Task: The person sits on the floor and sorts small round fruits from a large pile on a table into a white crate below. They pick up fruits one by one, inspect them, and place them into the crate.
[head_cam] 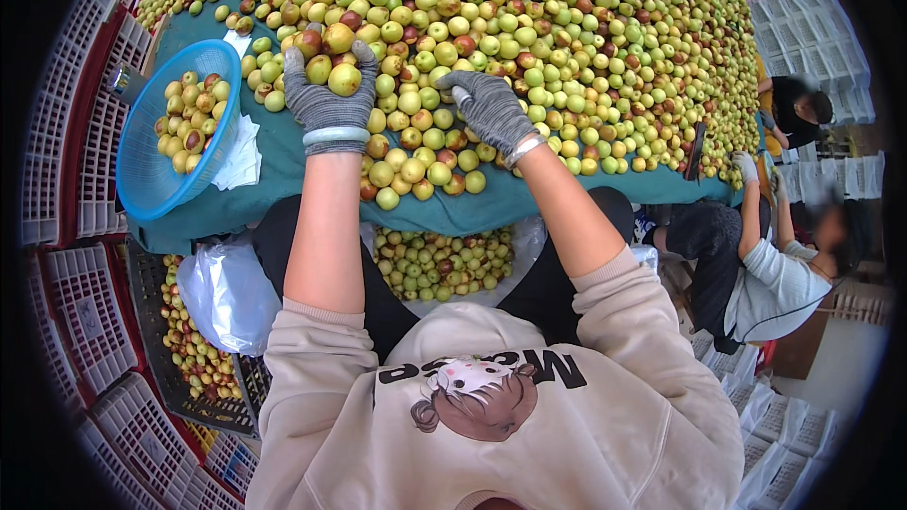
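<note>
My left hand (331, 95), in a grey knit glove, is palm up and cradles several yellow-green and reddish jujubes (344, 79) between its fingers. To its right, my gloved right hand (489, 105) rests palm down at the near part of a large heap of jujubes (567, 28); its fingers are bent, and what lies under them is hidden. The heap spreads over a teal cloth (283, 156). Left of my left hand, a blue plastic colander (142, 184) stands tilted on the cloth with a small pile of jujubes in it.
White papers (239, 159) lie beside the colander. Below the cloth, a lined container holds more jujubes (443, 265). A dark crate (205, 407) and a plastic bag (230, 297) are at lower left, near stacked white crates (88, 312). Several co-workers (772, 290) are at the right.
</note>
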Tool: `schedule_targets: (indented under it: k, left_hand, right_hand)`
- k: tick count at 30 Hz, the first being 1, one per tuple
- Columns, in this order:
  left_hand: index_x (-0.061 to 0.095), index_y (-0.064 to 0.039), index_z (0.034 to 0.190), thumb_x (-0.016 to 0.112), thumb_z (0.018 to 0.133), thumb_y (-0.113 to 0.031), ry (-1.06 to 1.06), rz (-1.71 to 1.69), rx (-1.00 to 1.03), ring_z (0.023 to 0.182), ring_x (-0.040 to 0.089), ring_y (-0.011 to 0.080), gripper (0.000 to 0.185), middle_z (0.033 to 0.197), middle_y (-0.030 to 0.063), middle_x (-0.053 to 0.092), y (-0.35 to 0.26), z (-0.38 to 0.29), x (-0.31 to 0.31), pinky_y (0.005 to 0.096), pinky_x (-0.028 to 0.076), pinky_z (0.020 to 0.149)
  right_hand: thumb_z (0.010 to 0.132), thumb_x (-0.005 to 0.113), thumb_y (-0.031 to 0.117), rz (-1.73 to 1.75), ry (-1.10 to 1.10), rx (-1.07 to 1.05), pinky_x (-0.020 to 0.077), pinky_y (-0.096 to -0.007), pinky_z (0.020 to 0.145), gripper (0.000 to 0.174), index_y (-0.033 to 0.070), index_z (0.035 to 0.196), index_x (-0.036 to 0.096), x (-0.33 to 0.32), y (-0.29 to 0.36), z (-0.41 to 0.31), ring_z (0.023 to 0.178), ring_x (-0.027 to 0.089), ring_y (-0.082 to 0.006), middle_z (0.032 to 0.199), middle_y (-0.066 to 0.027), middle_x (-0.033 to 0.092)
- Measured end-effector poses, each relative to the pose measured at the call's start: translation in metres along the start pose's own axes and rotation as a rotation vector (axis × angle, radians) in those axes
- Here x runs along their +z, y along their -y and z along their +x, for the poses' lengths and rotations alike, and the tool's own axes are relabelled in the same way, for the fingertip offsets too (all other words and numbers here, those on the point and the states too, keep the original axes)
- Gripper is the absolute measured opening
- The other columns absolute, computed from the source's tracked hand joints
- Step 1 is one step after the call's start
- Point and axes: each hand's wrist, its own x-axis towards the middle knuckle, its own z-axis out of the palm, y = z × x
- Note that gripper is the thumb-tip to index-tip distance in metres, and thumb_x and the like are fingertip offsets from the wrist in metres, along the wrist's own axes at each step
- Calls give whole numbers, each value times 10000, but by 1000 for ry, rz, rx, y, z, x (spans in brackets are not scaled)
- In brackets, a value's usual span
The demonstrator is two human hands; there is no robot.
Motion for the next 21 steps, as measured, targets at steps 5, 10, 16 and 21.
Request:
schedule_targets:
  k: [5, 10, 16, 21]
  left_hand:
    - [584, -95, 1222, 530, 947, -445, 180, -60, -62, 1014, 562, 278, 448, 1168, 104, 590, -16, 9, -15, 416, 528, 761]
    - [569, -94, 1230, 523, 949, -450, 248, -101, -94, 1037, 551, 289, 455, 1178, 117, 578, -17, 9, -13, 423, 522, 773]
    - [562, -81, 1222, 519, 952, -457, 252, -115, -68, 997, 570, 246, 465, 1127, 101, 592, -12, 5, -7, 426, 510, 780]
    - [569, -96, 1268, 534, 965, -448, 273, -96, -89, 997, 569, 225, 465, 1166, 100, 574, -11, 1, -6, 385, 537, 727]
  right_hand:
    - [941, 579, 150, -450, 216, 86, 538, -479, 842, 328, 134, 1269, 569, 23, 13, 25, 962, 681, -332, 1041, -155, 702]
    - [923, 557, 86, -587, 322, 83, 566, -446, 835, 507, 178, 1416, 487, 36, 17, 25, 1039, 678, -324, 1149, -147, 685]
    - [940, 651, 199, 239, 171, 62, 545, -343, 905, 338, 127, 1269, 617, 15, -12, -10, 1031, 648, -200, 1237, -90, 645]
    - [945, 656, 381, 1181, 331, 139, 524, -362, 1016, 566, 69, 1396, 516, -5, -40, -22, 1220, 586, -224, 1331, -106, 580]
